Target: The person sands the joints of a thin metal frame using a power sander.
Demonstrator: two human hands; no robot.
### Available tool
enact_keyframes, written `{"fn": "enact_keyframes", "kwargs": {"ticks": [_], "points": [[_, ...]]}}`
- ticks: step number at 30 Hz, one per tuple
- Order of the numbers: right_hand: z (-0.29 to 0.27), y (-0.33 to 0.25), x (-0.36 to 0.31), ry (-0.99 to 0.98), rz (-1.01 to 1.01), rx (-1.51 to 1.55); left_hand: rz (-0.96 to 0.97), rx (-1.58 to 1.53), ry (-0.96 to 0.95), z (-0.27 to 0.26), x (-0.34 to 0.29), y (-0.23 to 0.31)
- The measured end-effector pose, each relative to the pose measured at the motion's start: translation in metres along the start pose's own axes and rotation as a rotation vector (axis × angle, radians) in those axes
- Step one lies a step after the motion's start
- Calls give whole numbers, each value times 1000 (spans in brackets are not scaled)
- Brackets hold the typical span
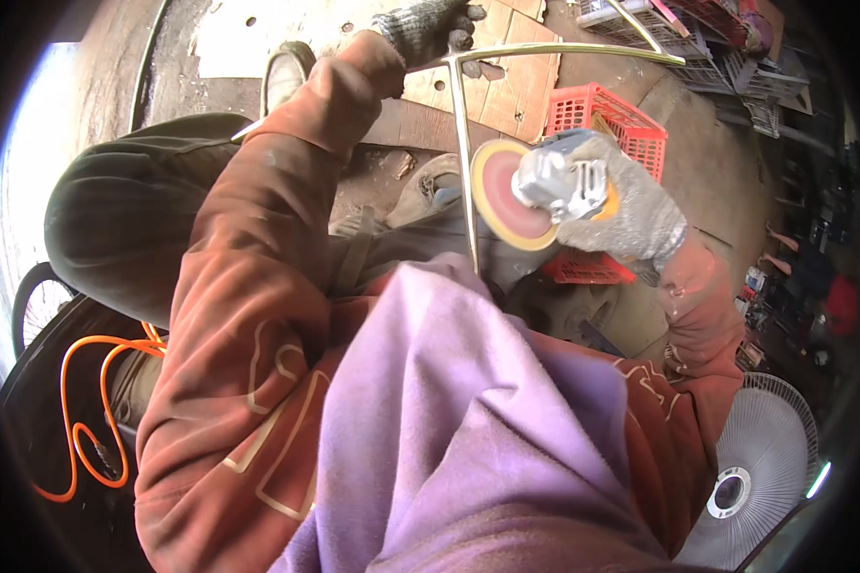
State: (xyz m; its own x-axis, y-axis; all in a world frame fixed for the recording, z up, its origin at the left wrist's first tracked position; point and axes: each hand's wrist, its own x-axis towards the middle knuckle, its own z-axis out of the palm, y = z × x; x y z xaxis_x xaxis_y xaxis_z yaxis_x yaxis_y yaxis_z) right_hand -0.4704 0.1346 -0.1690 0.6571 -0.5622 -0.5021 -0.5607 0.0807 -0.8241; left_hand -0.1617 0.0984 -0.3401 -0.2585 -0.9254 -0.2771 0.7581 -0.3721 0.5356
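Observation:
My right hand, in a pale grey work glove, is wrapped round an angle grinder. The grinder's round disc, pink with a yellow rim, faces left beside the upright bar of a shiny metal tube frame. Whether disc and bar touch, I cannot tell. At the top, my left hand wears a darker grey glove. Its fingers close round the frame near the joint where the upright meets a curved crossbar. The frame's lower end runs down to my lap, behind a purple cloth hanging in front of me.
Right of the frame stands a red plastic crate, partly behind the grinder. Flat cardboard lies on the floor ahead. Metal racks or baskets fill the far right. A fan stands at lower right, an orange hose at lower left.

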Motion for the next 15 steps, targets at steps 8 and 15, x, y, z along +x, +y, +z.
{"fn": "enact_keyframes", "kwargs": {"ticks": [8,15], "points": [[21,4,13,-148,104,-539,5,43,140,6,-11,5],[18,10,61,99,105,-286,116,36,172,-6,-9,8]]}}
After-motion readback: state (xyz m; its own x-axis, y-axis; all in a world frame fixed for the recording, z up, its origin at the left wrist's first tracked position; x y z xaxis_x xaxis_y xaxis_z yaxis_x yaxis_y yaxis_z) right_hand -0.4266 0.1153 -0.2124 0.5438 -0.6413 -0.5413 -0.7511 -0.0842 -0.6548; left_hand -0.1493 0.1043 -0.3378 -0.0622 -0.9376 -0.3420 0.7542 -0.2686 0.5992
